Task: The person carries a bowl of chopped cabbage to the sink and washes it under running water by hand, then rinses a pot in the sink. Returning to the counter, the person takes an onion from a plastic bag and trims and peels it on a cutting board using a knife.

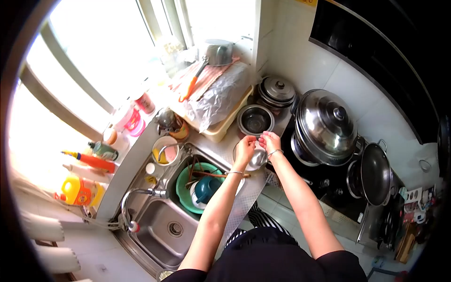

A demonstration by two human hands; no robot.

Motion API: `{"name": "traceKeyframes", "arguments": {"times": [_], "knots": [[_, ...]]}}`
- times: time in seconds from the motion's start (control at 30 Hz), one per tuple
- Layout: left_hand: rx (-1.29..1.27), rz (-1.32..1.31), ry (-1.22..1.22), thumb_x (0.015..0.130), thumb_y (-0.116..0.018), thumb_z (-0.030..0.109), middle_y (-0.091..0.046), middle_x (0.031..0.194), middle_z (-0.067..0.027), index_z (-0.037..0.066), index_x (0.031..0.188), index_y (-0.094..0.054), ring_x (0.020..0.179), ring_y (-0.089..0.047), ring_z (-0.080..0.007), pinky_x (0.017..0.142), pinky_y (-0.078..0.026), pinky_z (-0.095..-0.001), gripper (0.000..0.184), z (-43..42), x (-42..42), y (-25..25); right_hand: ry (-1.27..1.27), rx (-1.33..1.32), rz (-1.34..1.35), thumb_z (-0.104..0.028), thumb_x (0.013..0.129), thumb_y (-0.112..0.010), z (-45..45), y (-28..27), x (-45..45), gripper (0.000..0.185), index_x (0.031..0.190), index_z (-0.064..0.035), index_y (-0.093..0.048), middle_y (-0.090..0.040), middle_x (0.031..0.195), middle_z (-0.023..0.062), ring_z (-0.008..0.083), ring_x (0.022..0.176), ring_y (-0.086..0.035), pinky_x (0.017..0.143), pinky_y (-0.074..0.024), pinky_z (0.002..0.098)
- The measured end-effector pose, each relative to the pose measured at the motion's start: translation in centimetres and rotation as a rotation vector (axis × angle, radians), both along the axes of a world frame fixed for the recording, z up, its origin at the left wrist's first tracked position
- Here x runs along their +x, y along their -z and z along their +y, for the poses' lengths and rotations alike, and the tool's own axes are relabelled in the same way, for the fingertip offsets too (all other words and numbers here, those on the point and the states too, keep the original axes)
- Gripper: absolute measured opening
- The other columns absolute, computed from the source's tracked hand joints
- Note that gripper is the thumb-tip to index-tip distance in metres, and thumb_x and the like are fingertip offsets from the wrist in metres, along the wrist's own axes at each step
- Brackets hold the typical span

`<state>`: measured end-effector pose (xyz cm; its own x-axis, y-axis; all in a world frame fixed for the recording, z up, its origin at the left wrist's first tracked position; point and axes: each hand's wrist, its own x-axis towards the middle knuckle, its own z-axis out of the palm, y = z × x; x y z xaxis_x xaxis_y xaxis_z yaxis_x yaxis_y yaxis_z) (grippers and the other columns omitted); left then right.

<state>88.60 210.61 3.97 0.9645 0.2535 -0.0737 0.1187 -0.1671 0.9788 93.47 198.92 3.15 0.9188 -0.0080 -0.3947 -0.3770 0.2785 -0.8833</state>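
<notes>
My left hand [244,150] and my right hand [270,141] are close together over the counter corner, fingertips almost meeting. Both have curled, closed fingers; whatever they may hold is too small to make out. Just below them sits a shiny round metal bowl [258,160], partly covered by my hands. Beyond my fingertips stands an open dark-bottomed metal pot [255,120]. A bracelet circles each wrist.
A green basin [182,188] with dishes sits in the steel sink [162,225], beside the faucet [141,191]. On the right stove stand a large lidded steamer [327,127] and a wok [375,174]. A cream tray [216,134] holds a plastic-covered pile.
</notes>
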Motion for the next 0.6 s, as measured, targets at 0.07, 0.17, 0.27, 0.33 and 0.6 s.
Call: {"name": "traceKeyframes", "arguments": {"times": [0.07, 0.17, 0.27, 0.33, 0.6], "knots": [[0.139, -0.041, 0.017, 0.084, -0.058, 0.011, -0.067, 0.091, -0.0158, 0.004, 0.102, -0.064, 0.081, -0.065, -0.0268, 0.072, -0.051, -0.0362, 0.020, -1.2, 2.8, 1.6, 0.022, 0.039, 0.035, -0.007, 0.087, -0.051, -1.3, 2.5, 2.5, 0.026, 0.112, 0.0004, -0.052, -0.060, 0.093, 0.0098, 0.0182, 0.077, -0.061, 0.066, -0.0530, 0.0308], [0.266, -0.013, 0.065, 0.082, -0.056, 0.013, -0.064, 0.096, -0.0195, 0.005, 0.102, -0.064, 0.093, -0.061, -0.0357, 0.079, -0.049, -0.0422, 0.023, -2.4, 5.9, 2.4, 0.055, 0.112, 0.074, -0.008, 0.085, -0.051, -2.6, 4.1, 4.2, 0.031, 0.114, 0.0033, -0.049, -0.060, 0.093, 0.0128, 0.0236, 0.078, -0.062, 0.067, -0.0537, 0.0341], [0.632, -0.023, 0.153, 0.077, -0.054, 0.010, -0.065, 0.090, -0.0214, 0.004, 0.097, -0.065, 0.087, -0.063, -0.0366, 0.072, -0.051, -0.0443, 0.024, -3.1, 8.0, 4.6, 0.094, 0.126, 0.129, -0.007, 0.084, -0.051, -3.0, 5.1, 5.4, 0.028, 0.110, 0.0027, -0.051, -0.060, 0.090, 0.0131, 0.0254, 0.076, -0.063, 0.068, -0.0539, 0.0352], [0.705, 0.036, 0.217, 0.076, -0.055, 0.010, -0.065, 0.088, -0.0216, 0.003, 0.092, -0.066, 0.084, -0.063, -0.0370, 0.070, -0.051, -0.0448, 0.020, -3.3, 8.9, 4.9, 0.087, 0.128, 0.151, -0.007, 0.083, -0.051, -3.2, 5.8, 5.8, 0.026, 0.107, 0.0017, -0.052, -0.060, 0.089, 0.0122, 0.0246, 0.077, -0.063, 0.068, -0.0538, 0.0352], [0.915, 0.100, 0.287, 0.074, -0.058, 0.009, -0.065, 0.085, -0.0180, 0.006, 0.078, -0.066, 0.078, -0.065, -0.0353, 0.062, -0.052, -0.0436, 0.010, -3.8, 9.8, 5.1, 0.162, 0.150, 0.222, -0.009, 0.082, -0.052, -2.7, 5.5, 6.0, 0.025, 0.106, -0.0001, -0.053, -0.060, 0.090, 0.0115, 0.0241, 0.077, -0.061, 0.070, -0.0524, 0.0365]]}}
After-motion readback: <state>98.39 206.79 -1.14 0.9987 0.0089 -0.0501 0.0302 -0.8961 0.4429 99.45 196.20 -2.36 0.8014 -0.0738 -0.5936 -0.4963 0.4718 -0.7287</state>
